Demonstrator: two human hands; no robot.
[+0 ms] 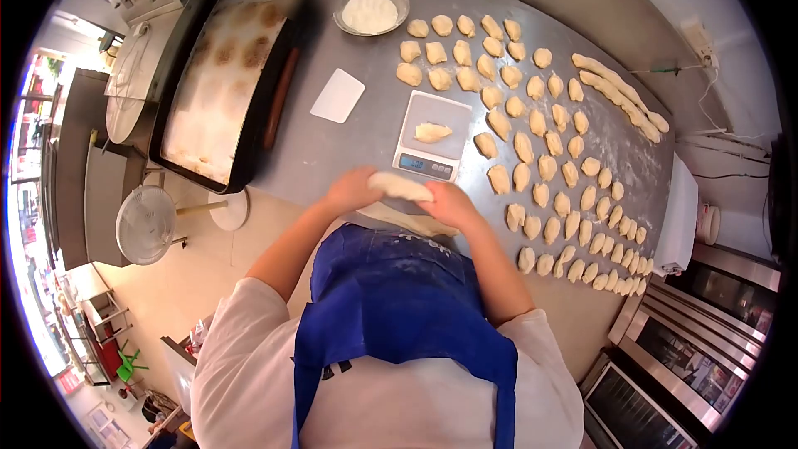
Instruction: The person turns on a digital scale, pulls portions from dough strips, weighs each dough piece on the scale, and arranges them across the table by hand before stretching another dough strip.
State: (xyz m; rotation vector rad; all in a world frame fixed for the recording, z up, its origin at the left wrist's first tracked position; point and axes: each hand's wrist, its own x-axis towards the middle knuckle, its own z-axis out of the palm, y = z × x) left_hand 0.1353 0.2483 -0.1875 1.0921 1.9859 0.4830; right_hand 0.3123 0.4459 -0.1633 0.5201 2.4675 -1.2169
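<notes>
My left hand [353, 189] and my right hand [450, 203] grip the two ends of a short, pale roll of dough [401, 186] at the front of the table. Just beyond it stands a white digital scale [414, 106] with a lit display. One dough piece [432, 132] lies on its pan. Between my arms, close to the apron, a longer pale strip of dough [403, 219] shows, partly hidden by my hands. A white rectangular scraper [338, 96] lies flat, left of the scale.
Rows of many dough pieces [546, 168] cover the right side of the metal table [303, 145]. Long dough ropes [619, 93] lie at the far right. A metal bowl of flour [371, 12] stands at the back. A large dark-rimmed tray [220, 87] is at left.
</notes>
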